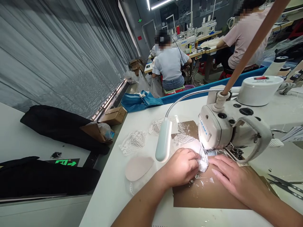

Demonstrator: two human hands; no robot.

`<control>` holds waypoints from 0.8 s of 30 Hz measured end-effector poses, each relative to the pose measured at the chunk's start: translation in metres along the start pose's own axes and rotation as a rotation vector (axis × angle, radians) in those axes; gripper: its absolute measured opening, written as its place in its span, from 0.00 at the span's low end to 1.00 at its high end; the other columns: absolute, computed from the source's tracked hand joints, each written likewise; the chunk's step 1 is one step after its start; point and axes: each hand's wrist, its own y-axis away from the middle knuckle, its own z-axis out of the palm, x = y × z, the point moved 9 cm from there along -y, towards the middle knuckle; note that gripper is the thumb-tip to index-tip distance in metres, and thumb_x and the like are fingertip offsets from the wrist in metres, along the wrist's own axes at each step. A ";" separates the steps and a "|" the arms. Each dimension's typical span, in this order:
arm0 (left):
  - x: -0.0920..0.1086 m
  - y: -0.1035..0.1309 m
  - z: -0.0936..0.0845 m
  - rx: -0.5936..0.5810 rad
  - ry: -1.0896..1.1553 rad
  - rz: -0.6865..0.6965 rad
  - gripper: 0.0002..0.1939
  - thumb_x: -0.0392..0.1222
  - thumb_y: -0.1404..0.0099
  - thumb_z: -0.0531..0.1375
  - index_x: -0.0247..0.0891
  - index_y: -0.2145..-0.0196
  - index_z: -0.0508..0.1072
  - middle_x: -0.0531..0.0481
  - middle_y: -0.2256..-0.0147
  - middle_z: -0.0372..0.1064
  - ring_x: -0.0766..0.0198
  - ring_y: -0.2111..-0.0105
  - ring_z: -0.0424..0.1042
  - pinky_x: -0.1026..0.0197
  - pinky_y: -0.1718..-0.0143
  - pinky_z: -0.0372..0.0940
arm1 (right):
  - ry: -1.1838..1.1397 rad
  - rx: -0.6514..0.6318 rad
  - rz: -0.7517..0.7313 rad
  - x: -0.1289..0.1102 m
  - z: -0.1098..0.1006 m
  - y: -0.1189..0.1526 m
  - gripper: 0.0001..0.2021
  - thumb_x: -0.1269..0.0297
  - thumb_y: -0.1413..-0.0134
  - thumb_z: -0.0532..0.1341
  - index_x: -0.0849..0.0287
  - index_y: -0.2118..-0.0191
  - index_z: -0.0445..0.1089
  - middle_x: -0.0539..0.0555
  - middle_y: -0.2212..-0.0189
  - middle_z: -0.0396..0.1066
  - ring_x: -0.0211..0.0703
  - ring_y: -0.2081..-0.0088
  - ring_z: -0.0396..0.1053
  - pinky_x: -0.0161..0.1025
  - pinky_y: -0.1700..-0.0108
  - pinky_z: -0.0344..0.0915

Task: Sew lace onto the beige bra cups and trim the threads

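My left hand (pixel 183 165) has its fingers curled and closed on the edge of a white lace piece (pixel 203 161) beneath the head of the sewing machine (pixel 214 126). More pale fabric with lace extends behind that hand. My right hand (pixel 228 175) lies flat, fingers stretched out, its fingertips at the lace's right edge. Under both hands is a shiny brown sheet (pixel 196 197). The needle area is partly hidden by the machine head and the fabric.
Left of my hands lie a beige molded cup (pixel 139 168) and a lace piece (pixel 133 142). A lamp (pixel 164 140) on a bendable neck hangs close by. Scissors (pixel 286 186) rest at right. Two people sit beyond, one in a light blue shirt (pixel 169 63).
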 end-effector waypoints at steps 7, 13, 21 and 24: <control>0.004 -0.006 0.005 0.000 0.081 -0.019 0.05 0.37 0.31 0.53 0.37 0.61 0.69 0.45 0.56 0.74 0.58 0.51 0.70 0.54 0.47 0.63 | 0.038 0.041 -0.115 -0.025 -0.004 -0.009 0.17 0.66 0.31 0.47 0.59 0.61 0.74 0.57 0.64 0.76 0.44 0.66 0.76 0.38 0.66 0.71; 0.010 -0.002 0.008 -0.161 -0.007 0.057 0.22 0.34 0.44 0.59 0.38 0.50 0.67 0.46 0.48 0.70 0.54 0.47 0.67 0.53 0.45 0.61 | -0.015 0.065 -0.101 -0.020 -0.009 -0.008 0.19 0.68 0.32 0.46 0.55 0.64 0.75 0.55 0.65 0.76 0.41 0.66 0.74 0.34 0.68 0.67; 0.010 -0.006 0.015 -0.049 -0.214 0.155 0.19 0.48 0.26 0.51 0.37 0.65 0.77 0.48 0.58 0.75 0.61 0.63 0.71 0.58 0.62 0.63 | -0.062 -0.053 -0.117 -0.015 0.002 -0.001 0.16 0.69 0.33 0.47 0.53 0.60 0.73 0.53 0.65 0.73 0.39 0.69 0.70 0.34 0.70 0.61; 0.011 -0.005 0.012 -0.049 -0.130 0.168 0.20 0.52 0.27 0.52 0.37 0.67 0.77 0.47 0.60 0.75 0.61 0.64 0.71 0.59 0.62 0.63 | -0.111 -0.134 -0.206 -0.022 0.006 0.005 0.15 0.72 0.35 0.49 0.53 0.56 0.72 0.52 0.69 0.71 0.40 0.70 0.69 0.36 0.68 0.61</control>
